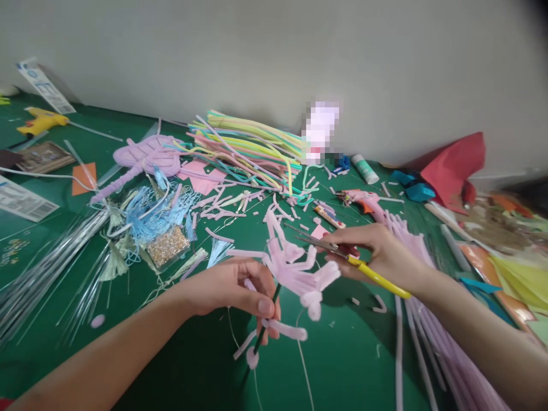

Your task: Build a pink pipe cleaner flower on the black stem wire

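Closed round a thin dark green stem, my left hand (248, 288) holds up a flower made of pale pink pipe cleaners (295, 262). Short pink pieces and thin threads hang from the stem below my fingers. On the right, my right hand (372, 248) grips yellow-handled scissors (368, 274). Their metal blades point left and lie beside the upper right petals; I cannot tell whether they touch them. Small pink offcuts (379, 304) lie on the green table (342, 365) beneath the scissors.
A bundle of coloured pipe cleaners (248, 148) lies at the back by a blurred bright screen (320, 131). Long pink pipe cleaners (432, 319) run under my right arm. Blue tassels (158, 211), a packet of beads (168, 246), a pink glue gun (366, 201) and a yellow glue gun (43, 121) lie around.
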Available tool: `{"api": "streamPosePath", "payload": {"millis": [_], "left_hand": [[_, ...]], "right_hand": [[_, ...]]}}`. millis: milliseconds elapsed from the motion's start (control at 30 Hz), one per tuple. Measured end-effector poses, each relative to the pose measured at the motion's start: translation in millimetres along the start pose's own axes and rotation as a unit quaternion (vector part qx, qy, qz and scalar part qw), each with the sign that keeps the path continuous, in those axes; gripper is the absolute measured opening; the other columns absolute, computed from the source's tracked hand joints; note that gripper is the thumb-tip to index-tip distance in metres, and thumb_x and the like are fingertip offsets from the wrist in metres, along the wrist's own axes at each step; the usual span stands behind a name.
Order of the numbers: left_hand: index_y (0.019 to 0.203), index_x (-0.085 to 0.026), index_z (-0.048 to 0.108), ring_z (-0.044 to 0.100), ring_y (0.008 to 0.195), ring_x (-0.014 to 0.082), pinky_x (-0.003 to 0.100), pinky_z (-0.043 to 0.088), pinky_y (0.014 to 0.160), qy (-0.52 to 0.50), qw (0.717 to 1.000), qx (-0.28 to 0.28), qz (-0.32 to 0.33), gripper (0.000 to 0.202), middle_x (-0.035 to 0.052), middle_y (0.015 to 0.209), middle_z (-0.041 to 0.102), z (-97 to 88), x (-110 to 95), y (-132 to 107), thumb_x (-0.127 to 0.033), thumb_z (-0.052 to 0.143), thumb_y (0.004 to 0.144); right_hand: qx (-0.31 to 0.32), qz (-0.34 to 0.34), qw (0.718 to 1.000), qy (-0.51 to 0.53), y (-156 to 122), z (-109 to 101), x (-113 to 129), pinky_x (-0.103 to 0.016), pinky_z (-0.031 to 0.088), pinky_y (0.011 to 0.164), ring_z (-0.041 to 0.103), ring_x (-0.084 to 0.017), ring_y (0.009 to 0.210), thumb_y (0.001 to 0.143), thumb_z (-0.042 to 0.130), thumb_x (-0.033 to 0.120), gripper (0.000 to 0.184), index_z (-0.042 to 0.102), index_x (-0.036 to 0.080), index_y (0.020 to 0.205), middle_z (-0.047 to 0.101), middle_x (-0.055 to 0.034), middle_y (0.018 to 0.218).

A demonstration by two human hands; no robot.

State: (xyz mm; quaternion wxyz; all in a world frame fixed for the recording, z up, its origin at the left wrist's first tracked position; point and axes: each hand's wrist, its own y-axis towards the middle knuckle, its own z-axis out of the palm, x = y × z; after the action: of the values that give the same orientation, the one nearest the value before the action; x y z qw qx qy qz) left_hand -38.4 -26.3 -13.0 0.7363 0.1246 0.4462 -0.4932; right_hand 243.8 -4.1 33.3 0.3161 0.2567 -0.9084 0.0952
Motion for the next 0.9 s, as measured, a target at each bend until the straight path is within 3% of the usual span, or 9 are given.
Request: {"api": "streamPosePath", "payload": {"millis": [233, 400, 500, 600, 900], "left_hand": [[0.072, -0.015, 0.069, 0.073, 0.062, 0.0192, 0.031, 0.06, 0.065, -0.012, 0.999, 0.038, 0.015, 0.026, 0.005, 0.073, 0.077, 1.7, 0, 4, -0.036, 0.084, 0.072], [0.074, -0.014, 0.07, 0.073, 0.06, 0.0173, 0.026, 0.058, 0.06, -0.022, 0.997, 0.065, 0.033, 0.02, 0.0049, 0.073, 0.078, 2.6, 1, 9, -0.03, 0.082, 0.075], [0.075, -0.015, 0.071, 0.072, 0.059, 0.0173, 0.026, 0.059, 0.061, -0.019, 0.997, 0.069, 0.026, 0.02, 0.0054, 0.072, 0.078, 2.6, 2, 10, -0.032, 0.081, 0.076], [0.076, -0.014, 0.073, 0.072, 0.058, 0.016, 0.024, 0.057, 0.062, -0.008, 0.997, 0.068, 0.02, 0.023, 0.006, 0.071, 0.078, 3.0, 2, 10, -0.036, 0.081, 0.076], [0.077, -0.016, 0.075, 0.07, 0.057, 0.0134, 0.023, 0.055, 0.066, 0.004, 0.998, 0.054, 0.016, 0.023, 0.0048, 0.073, 0.078, 3.7, -2, 8, -0.038, 0.081, 0.076]], "right_hand": [[0.085, -0.014, 0.995, 0.042, 9, -2, 11, -0.024, 0.037, 0.054, 0.043, -0.011, 0.058, 0.077, 0.056, 0.024, 0.012, 0.066, 0.019, 0.075, 0.056, 0.0011, 0.063], [0.12, -0.009, 0.989, 0.089, 17, -4, 8, -0.023, 0.039, 0.054, 0.051, -0.012, 0.062, 0.075, 0.057, 0.022, 0.02, 0.07, 0.014, 0.087, 0.064, -0.0025, 0.072], [0.139, -0.006, 0.986, 0.094, 22, -6, 11, -0.023, 0.038, 0.053, 0.05, -0.012, 0.06, 0.073, 0.058, 0.021, 0.016, 0.069, 0.015, 0.083, 0.063, -0.0021, 0.07], [0.135, 0.003, 0.987, 0.085, 24, -6, 15, -0.023, 0.035, 0.052, 0.047, -0.011, 0.058, 0.075, 0.061, 0.026, 0.01, 0.066, 0.017, 0.075, 0.059, -0.0012, 0.067], [0.128, 0.005, 0.985, 0.115, 22, 1, 12, -0.024, 0.032, 0.049, 0.047, -0.011, 0.054, 0.073, 0.07, 0.05, 0.034, 0.067, 0.016, 0.072, 0.061, -0.0015, 0.064]]}}
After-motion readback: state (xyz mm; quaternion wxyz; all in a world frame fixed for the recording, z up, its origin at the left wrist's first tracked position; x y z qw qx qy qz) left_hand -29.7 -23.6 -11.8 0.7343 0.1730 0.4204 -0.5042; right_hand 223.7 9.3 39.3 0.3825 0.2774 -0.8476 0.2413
